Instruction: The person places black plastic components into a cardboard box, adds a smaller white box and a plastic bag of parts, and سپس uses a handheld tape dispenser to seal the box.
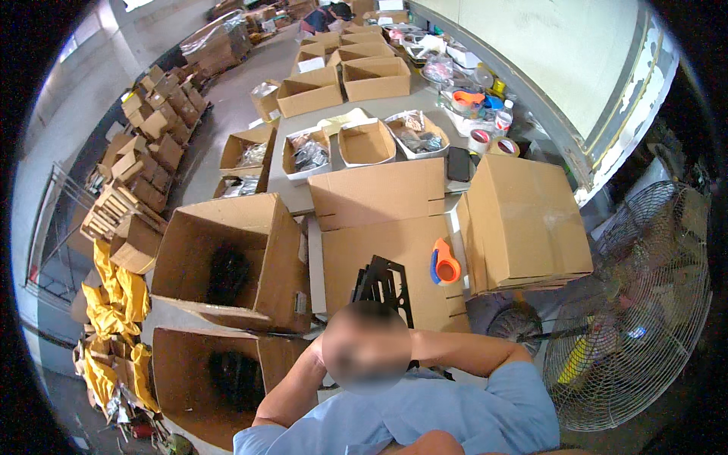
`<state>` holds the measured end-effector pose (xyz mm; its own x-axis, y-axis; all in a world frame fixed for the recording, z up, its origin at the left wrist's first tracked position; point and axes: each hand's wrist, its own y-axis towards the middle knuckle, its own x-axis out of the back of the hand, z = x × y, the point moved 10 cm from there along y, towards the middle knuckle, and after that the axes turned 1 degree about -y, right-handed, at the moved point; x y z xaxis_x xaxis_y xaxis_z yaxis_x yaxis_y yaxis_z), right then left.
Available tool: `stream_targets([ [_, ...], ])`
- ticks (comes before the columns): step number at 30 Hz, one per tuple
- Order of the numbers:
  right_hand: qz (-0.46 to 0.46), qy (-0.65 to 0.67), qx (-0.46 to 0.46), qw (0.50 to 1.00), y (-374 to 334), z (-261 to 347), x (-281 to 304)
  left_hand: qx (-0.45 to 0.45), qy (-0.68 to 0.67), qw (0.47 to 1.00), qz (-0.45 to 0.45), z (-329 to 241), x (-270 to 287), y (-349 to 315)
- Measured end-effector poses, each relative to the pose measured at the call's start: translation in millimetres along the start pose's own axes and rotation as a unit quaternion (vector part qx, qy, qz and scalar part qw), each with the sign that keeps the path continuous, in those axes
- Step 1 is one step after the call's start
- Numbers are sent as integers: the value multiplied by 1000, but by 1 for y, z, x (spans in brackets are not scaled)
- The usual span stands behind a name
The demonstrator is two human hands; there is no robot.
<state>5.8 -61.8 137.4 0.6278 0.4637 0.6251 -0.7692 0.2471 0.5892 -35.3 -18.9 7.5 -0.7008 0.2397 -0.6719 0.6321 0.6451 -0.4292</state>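
Observation:
Both my forearms reach in toward the middle of the head view, where a round blur covers most of my hands. Only the edge of my left hand (321, 352) and the wrist side of my right hand (418, 346) show; the fingers are hidden. Directly beyond the blur stand several flat black slotted plates (385, 282), bunched together and tilted. I cannot tell whether my hands touch them. Behind lies an opened cardboard sheet (353, 241) with its far flap raised. An orange and blue tape dispenser (444, 263) rests on it, right of the plates.
Two open cartons, an upper one (262, 254) and a lower one (182, 379), stand at left with dark items inside. A closed carton (531, 227) is at right, beside a large wire-caged fan (629, 318). Parts trays (307, 171) and more cartons line the table; a person (326, 18) is far off.

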Motion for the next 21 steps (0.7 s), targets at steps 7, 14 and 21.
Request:
stream_targets([
  [7, -87, 162, -95, 978, 19, -39, 40, 110, -81, 990, 47, 3, 26, 19],
  [14, -405, 206, -412, 790, -128, -169, 64, 114, -32, 992, -43, -34, 30, 25],
  [21, -25, -333, -706, 624, -293, -238, 72, -334, 658, 674, -38, -112, -8, 117],
])
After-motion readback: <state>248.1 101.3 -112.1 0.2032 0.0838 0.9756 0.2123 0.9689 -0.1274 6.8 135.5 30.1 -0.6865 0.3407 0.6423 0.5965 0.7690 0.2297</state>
